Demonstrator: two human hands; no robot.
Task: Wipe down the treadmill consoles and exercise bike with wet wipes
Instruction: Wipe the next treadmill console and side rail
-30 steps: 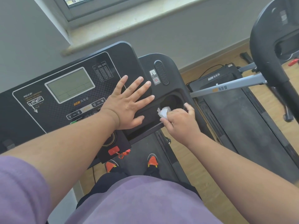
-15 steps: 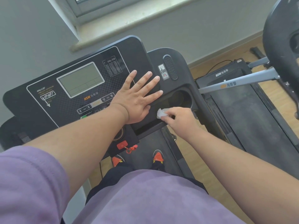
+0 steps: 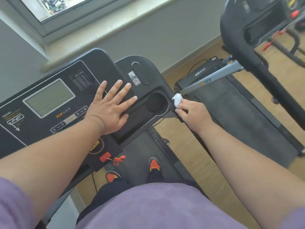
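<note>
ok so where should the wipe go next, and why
Probably slide the right hand with the wipe inward, into the cup holder. The wipe now sits at the console's outer right edge, right beside that recess, and the left hand lies flat on the panel, steadying it. That is only a guess from how things lie.

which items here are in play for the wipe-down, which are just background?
In play:
- crumpled white wet wipe, pinched by right hand
- black treadmill console, left hand flat on it
- second black treadmill to the right

Background:
- red safety clip
- grey window sill
- wooden floor
</note>
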